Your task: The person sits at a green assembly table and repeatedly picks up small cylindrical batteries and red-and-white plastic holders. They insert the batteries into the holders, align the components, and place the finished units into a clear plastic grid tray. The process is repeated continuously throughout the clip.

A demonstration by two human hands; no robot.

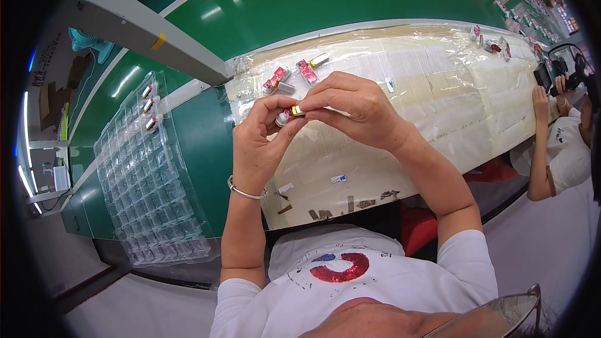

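Observation:
My left hand pinches a small electronic assembly with a whitish rounded part. From the other side my right hand grips the same piece at a small block with a yellow band. Fingertips cover much of it. Just beyond my hands, similar red-and-white pieces with silver cells lie on the covered worktop: one group by my left fingers, and another piece with a yellow-banded silver cell beside it.
A clear plastic tray of many pockets lies at left, several small parts in its far end. A grey post rises nearby. Paper scraps dot the worktop. At far right, a co-worker's arm reaches over the bench.

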